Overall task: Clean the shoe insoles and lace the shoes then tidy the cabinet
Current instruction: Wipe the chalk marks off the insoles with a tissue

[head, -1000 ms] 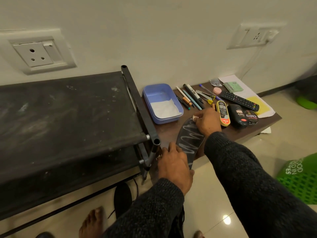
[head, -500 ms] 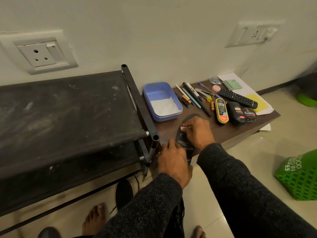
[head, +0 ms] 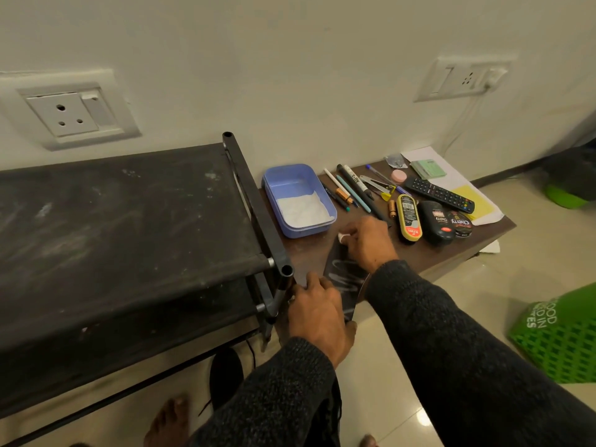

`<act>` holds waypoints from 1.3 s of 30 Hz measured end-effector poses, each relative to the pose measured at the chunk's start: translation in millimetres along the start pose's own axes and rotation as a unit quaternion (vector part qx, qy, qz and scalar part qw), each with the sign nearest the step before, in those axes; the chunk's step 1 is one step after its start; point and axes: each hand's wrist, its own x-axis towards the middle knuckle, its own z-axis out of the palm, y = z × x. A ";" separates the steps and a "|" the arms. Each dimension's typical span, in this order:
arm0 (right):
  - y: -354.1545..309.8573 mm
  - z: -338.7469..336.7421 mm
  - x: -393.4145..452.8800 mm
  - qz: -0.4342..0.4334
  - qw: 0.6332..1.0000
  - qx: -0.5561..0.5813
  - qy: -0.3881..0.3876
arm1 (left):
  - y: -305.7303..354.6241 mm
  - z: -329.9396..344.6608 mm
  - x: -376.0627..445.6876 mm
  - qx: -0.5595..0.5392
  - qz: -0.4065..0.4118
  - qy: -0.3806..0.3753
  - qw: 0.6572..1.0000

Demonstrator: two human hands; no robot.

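Note:
A black shoe insole with white zigzag streaks lies on the brown low table, its near end hanging over the table's front edge. My left hand grips that near end at the edge. My right hand sits over the insole's far part and pinches a small white wipe against it. Both hands hide much of the insole. A black shoe with a loose lace stands on the floor under the black shoe rack.
On the table are a blue tub with white powder, several pens, a remote, shoe polish bottles and papers. A green basket stands on the floor at the right. My bare feet are below.
My right hand drew the wipe along the insole toward me, then pushed it back to the far part. The left hand kept its hold on the near end.

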 end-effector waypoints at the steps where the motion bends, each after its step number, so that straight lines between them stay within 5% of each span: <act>1: -0.2 -4.4 4.8 0.014 1.000 0.007 0.001 | -0.4 0.2 0.0 0.001 0.001 0.002 1.000; 7: 13.3 -24.0 18.7 0.053 0.997 0.021 0.052 | 0.6 1.2 0.1 0.004 0.001 0.024 1.000; 18: 42.1 -31.1 -22.0 0.066 0.997 0.041 0.020 | -0.2 2.3 -0.3 0.026 0.009 0.041 0.999; 27: 54.4 -20.0 -76.3 0.008 0.999 0.018 0.027 | -0.2 2.0 1.0 0.034 0.012 0.039 0.999; 39: 32.0 -27.3 5.2 0.050 0.997 -0.018 0.050 | -2.7 7.3 1.2 0.021 0.015 0.040 0.999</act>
